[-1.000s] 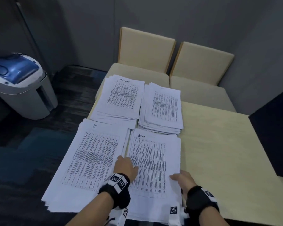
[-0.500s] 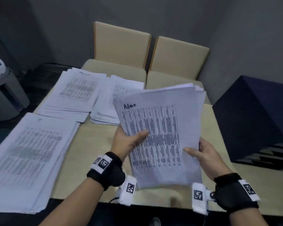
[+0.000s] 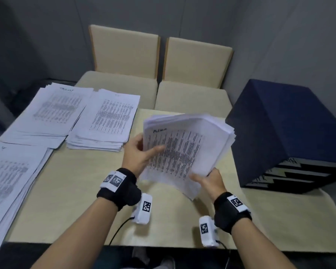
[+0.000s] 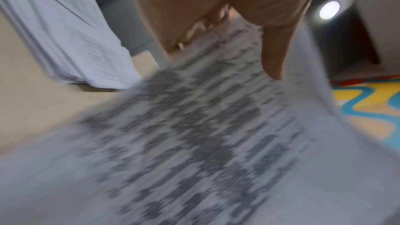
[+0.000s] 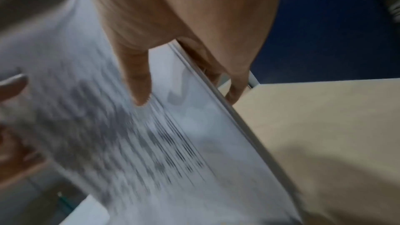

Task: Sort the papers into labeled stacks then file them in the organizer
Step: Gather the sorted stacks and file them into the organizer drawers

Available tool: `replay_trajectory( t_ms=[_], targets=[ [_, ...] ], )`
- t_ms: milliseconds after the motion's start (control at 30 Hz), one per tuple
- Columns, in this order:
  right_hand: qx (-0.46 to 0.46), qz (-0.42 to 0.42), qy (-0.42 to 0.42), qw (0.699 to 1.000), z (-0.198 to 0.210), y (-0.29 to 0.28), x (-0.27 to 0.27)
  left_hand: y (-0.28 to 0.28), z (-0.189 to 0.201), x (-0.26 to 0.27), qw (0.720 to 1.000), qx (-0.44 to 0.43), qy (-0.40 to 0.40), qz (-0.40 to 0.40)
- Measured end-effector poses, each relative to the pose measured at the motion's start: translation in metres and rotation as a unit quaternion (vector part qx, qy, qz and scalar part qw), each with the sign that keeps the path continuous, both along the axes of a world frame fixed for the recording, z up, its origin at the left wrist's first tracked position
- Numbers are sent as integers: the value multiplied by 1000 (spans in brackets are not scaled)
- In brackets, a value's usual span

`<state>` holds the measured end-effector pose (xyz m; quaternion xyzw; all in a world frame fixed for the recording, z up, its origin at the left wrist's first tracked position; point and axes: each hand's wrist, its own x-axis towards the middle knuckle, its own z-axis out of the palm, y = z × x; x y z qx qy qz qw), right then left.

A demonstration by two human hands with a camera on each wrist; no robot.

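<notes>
Both hands hold a thick stack of printed papers (image 3: 188, 150) in the air above the table, its top sheet labelled by hand. My left hand (image 3: 142, 154) grips its left edge, thumb on top. My right hand (image 3: 206, 179) pinches the lower right corner, thumb on the sheet and fingers underneath. In the wrist views, the stack (image 4: 194, 134) (image 5: 134, 143) is blurred. A dark blue organizer (image 3: 287, 133) with stepped, labelled slots stands at the right. Three more paper stacks lie at the left: the far left one (image 3: 49, 113), the middle one (image 3: 107, 121) and the near left one (image 3: 12, 179).
The beige table (image 3: 81, 200) carries everything. Two beige chairs (image 3: 124, 55) (image 3: 196, 66) stand at its far side against a grey wall. Dark floor lies left of the table.
Both hands lifted the stack off the table, then carried it right toward the organizer and tilted it. The view swung right, so the bin left the frame.
</notes>
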<state>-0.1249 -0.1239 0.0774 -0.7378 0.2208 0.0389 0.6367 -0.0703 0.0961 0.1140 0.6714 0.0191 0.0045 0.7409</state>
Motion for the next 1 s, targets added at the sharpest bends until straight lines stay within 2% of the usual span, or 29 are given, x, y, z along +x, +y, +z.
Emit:
replay_trajectory(
  t_ms=[67, 167, 267, 367, 433, 500, 533, 633, 667, 767, 833, 900, 1000],
  targets=[
    [10, 5, 14, 1000, -9, -4, -3, -7, -10, 2, 999, 46, 5, -17],
    [28, 11, 17, 999, -11, -14, -3, -14, -7, 4, 1000, 26, -2, -12],
    [81, -22, 12, 996, -22, -31, -11, -1, 9, 13, 997, -76, 9, 9],
    [220, -30, 5, 975, -15, -26, -13, 18, 18, 26, 967, -251, 31, -7],
    [283, -28, -25, 958, 4, -15, -2, 19, 21, 28, 949, -306, 50, -51],
    [324, -38, -86, 941, 28, -10, 16, 16, 23, 25, 954, -284, 81, -60],
    [322, -50, -107, 939, 40, -11, 23, 20, 26, 27, 964, -250, 86, -39],
    [213, -79, -164, 960, 66, -22, 40, 57, 28, 45, 984, -141, 63, 86],
    [173, -77, -191, 963, 71, -26, 44, 72, 27, 52, 988, -104, 50, 105],
    [99, -50, -242, 964, 78, -24, 45, 90, 24, 61, 997, 20, 32, 72],
    [67, -18, -235, 970, 71, -18, 41, 85, 13, 58, 995, 62, 51, 54],
    [40, -21, -196, 980, 47, -15, 34, 82, -12, 50, 993, 76, 70, 57],
    [17, -55, -117, 991, 5, -12, 20, 82, -54, 31, 991, 38, 111, 69]
  ],
)
